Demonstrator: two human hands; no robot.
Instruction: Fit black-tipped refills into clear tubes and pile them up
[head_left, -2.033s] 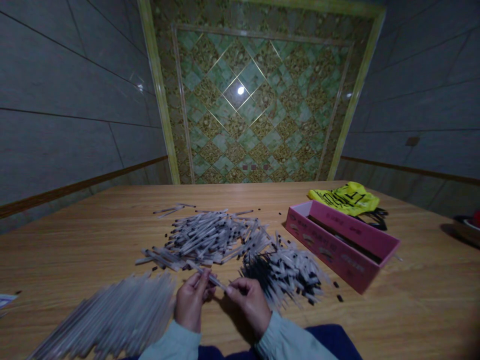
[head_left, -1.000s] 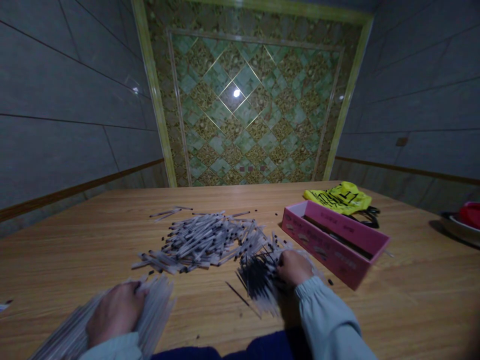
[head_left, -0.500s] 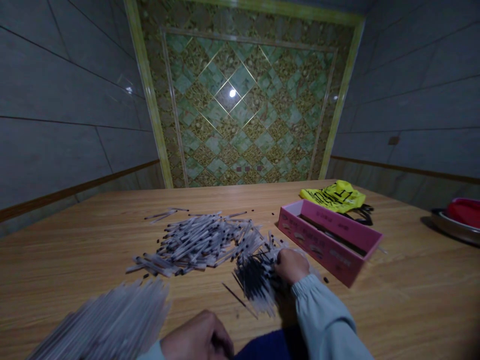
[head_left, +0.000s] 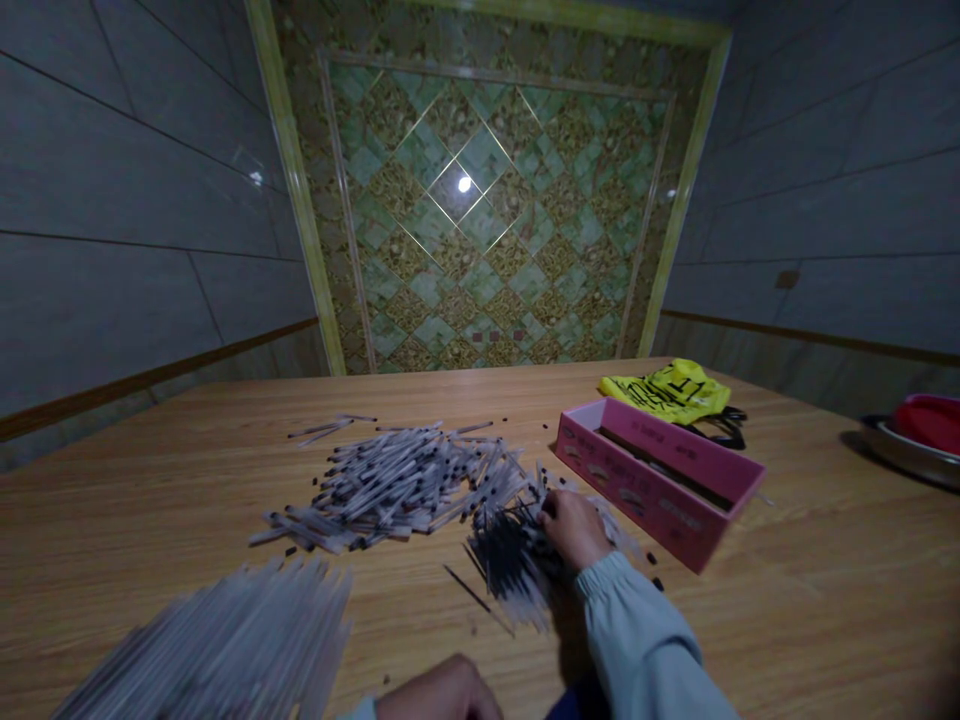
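Observation:
My right hand (head_left: 576,528) is at the right end of a heap of thin whitish tubes (head_left: 397,485) with dark ends. Its fingers are pinched together among them; what they hold is too small to make out. Just left of those fingers lies a cluster of black-filled thin tubes (head_left: 501,552), like pen refills. My left hand (head_left: 442,690) is low at the bottom edge, fingers curled and partly cut off, so anything in it is hidden. A large bundle of clear, thin tubes (head_left: 217,640) lies side by side at the lower left.
An open pink box (head_left: 637,490) stands right of the heap. Behind it are a yellow bag (head_left: 667,392) and a black cord-like item (head_left: 724,430). A metal dish (head_left: 892,450) with something red sits far right. Small black caps (head_left: 658,584) and one loose dark refill (head_left: 477,598) lie about.
My left hand has moved down and right, towards the bottom edge. My right hand has shifted slightly left and up. Another small black cap shows on the table beside my right sleeve.

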